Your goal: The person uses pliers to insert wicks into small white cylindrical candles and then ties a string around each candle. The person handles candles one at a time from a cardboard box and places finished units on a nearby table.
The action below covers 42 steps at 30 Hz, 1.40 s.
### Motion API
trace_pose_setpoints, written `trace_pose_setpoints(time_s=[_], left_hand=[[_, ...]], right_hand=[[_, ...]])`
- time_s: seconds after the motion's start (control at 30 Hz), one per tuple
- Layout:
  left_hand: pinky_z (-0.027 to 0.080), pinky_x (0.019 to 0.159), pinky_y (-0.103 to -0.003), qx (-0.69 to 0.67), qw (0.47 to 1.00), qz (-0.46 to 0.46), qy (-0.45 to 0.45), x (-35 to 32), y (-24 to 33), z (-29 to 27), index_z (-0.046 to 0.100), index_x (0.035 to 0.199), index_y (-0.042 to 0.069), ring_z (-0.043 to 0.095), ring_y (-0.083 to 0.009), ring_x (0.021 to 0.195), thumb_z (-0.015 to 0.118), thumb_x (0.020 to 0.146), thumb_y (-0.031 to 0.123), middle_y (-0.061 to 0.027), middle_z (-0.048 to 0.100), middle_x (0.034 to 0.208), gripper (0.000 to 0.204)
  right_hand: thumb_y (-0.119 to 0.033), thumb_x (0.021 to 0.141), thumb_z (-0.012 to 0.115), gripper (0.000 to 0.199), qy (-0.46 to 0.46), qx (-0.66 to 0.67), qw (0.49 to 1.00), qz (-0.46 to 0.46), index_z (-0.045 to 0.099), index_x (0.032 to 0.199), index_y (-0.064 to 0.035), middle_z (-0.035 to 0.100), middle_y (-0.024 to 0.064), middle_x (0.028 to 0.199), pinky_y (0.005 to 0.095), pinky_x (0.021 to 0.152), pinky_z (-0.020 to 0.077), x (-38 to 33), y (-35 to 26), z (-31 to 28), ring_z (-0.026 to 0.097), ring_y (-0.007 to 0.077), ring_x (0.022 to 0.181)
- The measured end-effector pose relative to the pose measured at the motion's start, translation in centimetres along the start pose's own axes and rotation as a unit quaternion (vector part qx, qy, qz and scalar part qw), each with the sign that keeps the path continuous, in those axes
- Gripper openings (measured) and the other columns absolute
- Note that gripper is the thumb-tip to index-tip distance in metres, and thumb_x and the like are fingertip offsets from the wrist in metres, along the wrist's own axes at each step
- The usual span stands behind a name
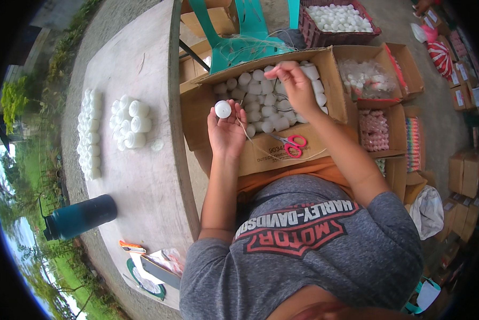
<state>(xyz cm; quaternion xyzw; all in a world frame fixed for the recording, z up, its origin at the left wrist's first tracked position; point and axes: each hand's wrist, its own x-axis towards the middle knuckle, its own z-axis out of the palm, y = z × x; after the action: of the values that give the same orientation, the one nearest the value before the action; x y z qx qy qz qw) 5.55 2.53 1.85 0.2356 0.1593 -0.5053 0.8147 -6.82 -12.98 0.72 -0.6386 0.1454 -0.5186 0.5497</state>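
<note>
My left hand [226, 136], palm up, holds a small round white candle [223, 109] at its fingertips, the end with a tiny dark centre showing. My right hand [297, 88] is raised to the right with thumb and fingers pinched together; whatever is between them is too thin to make out. Both hands are over an open cardboard box [244, 164] of loose white candles [268, 101]. A thin pale string [248, 137] trails from beside my left hand across the front flap. Pink-handled scissors [294, 146] rest at the box's front edge, several dark thin strands near them.
On the pale table [159, 202] at left stand candles in rows [91, 133], a stacked cluster [130, 122], a dark teal bottle [84, 216] and an orange cutter [132, 247]. Beyond the box are a teal chair [244, 24] with strings and a maroon crate [338, 37]. Cartons [381, 128] stand at right.
</note>
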Motion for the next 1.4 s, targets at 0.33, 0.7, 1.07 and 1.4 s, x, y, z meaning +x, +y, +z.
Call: trace_pose_setpoints(time_s=[0.33,0.7,1.07,1.4], left_hand=[[0.049,0.089,-0.036,0.026,0.999,0.025,-0.019,-0.3,-0.5,0.3,0.052,0.110,-0.001,0.057,-0.0208,0.100,0.051,0.093,0.031,-0.0105,0.059,0.109,0.036],[0.047,0.090,-0.030,0.142,0.982,0.111,-0.057,-1.7,-1.7,1.9,0.049,0.117,0.000,0.055,-0.0175,0.102,0.052,0.094,0.032,-0.0077,0.057,0.112,0.039],[0.044,0.093,-0.031,0.225,0.954,0.178,-0.086,-2.7,-2.2,2.6,0.043,0.125,-0.002,0.052,-0.0183,0.109,0.050,0.095,0.027,-0.0124,0.051,0.119,0.042],[0.040,0.096,-0.031,0.425,0.863,0.100,-0.253,-4.9,-4.8,2.7,0.043,0.131,-0.002,0.052,-0.0163,0.109,0.060,0.089,0.010,-0.0110,0.056,0.120,0.048]], right_hand=[[-0.013,0.082,0.061,0.023,-0.205,-0.434,0.877,-0.025,0.061,0.105,-0.0167,0.061,0.0085,0.070,0.0400,0.049,0.0482,-5.0,-9.2,0.1,0.060,0.0294,0.058],[-0.006,0.081,0.060,0.022,-0.168,-0.372,0.912,0.038,0.062,0.103,-0.0134,0.062,0.0099,0.069,0.0364,0.051,0.0486,-6.9,-10.4,-0.5,0.062,0.0274,0.059],[-0.004,0.083,0.059,0.019,-0.156,-0.350,0.922,0.053,0.062,0.101,-0.0092,0.065,0.0115,0.075,0.0349,0.053,0.0489,-7.2,-11.8,-0.6,0.063,0.0268,0.062],[0.000,0.086,0.053,0.020,-0.109,-0.139,0.958,0.226,0.040,0.100,-0.0018,0.059,0.0091,0.067,0.0277,0.052,0.0433,-6.9,-12.2,-0.3,0.058,0.0140,0.057]])
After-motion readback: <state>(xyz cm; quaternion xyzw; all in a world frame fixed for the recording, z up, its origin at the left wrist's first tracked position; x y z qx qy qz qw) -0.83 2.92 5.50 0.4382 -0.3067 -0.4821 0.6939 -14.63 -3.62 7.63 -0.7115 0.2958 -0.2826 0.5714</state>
